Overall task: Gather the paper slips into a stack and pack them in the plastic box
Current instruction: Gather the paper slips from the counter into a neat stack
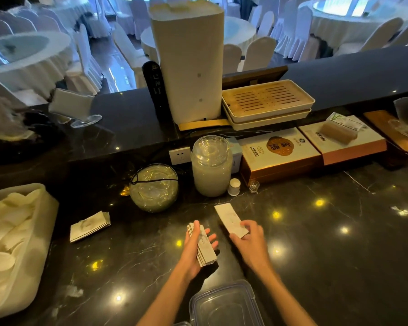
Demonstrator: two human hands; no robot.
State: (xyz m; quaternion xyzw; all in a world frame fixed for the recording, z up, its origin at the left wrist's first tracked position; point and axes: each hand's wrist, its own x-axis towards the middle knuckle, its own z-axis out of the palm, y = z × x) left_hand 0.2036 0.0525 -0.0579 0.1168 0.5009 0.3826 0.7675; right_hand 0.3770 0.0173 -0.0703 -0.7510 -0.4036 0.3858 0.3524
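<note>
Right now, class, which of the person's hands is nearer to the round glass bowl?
Left. The left hand, holding a stack of slips, sits just below the glass bowl; the right hand is farther right.

Setting: service counter of a banquet hall or restaurant. Dark marble counter (316, 231) faces a dining floor of round tables (21, 57) under white cloths, ringed by white-covered chairs (257, 52). On the counter: slatted tea trays (266, 100), boxed liquor (278, 151), lidded glass jar (211, 165), bin of white spoons (14, 236).
</note>
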